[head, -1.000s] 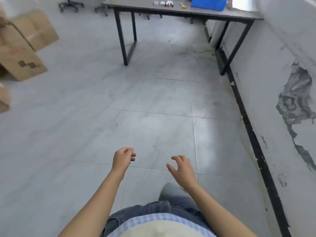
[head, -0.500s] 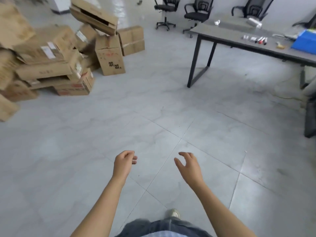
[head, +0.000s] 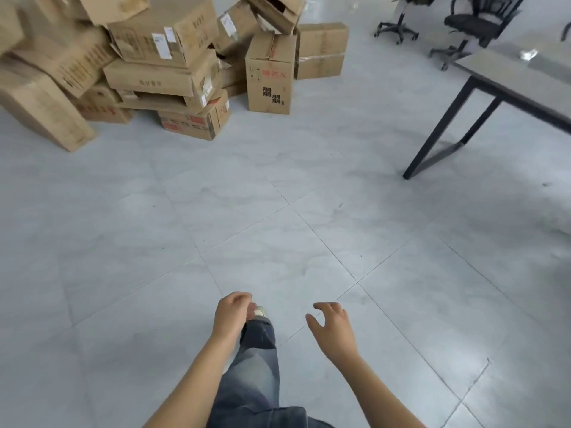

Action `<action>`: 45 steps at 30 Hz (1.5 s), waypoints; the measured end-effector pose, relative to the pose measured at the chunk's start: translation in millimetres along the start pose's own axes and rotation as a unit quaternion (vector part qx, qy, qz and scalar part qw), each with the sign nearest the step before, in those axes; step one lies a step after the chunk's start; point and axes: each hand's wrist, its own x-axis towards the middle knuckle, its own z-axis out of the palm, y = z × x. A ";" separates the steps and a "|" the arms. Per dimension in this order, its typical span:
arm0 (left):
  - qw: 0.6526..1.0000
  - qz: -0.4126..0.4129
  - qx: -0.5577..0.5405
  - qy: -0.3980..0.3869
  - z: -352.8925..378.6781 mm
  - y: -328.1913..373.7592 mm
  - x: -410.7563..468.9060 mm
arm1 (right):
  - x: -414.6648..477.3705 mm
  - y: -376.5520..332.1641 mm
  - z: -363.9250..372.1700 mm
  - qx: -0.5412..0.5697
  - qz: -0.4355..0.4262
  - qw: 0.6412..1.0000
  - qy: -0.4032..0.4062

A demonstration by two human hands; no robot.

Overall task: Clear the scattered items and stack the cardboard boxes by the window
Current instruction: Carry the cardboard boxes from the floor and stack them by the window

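a: what are your hands holding?
b: both are empty. my left hand hangs with its fingers loosely curled, and my right hand is spread and relaxed, both low over the grey tiled floor.
a: and the boxes?
b: the cardboard boxes lie in a jumbled heap far ahead on my left, well apart from me. one upright box stands at its right edge. a table is on the right.

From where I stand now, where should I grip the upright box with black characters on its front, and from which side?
Come from the front and probably grip both side faces of the upright box: it stands tall on the floor, its front unblocked. A tilted open box overhangs its top, so avoid gripping there.
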 end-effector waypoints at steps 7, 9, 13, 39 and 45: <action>0.996 0.035 -0.064 0.049 -23.3 128.5 120.7 | 141.5 -82.7 -25.9 -0.044 -0.017 0.999 -0.015; 0.994 0.044 -0.079 0.062 -28.6 162.3 147.8 | 178.3 -110.3 -40.2 -0.036 -0.027 0.999 0.003; 0.996 0.026 -0.070 0.056 -16.4 196.7 187.7 | 237.1 -139.8 -60.0 -0.022 -0.022 0.999 0.011; 0.996 -0.020 -0.026 0.088 124.7 468.5 505.9 | 685.4 -230.9 -216.2 -0.017 -0.020 0.999 -0.020; 0.996 -0.001 -0.054 0.067 119.5 574.6 624.5 | 798.9 -296.1 -241.9 -0.045 -0.014 0.999 -0.004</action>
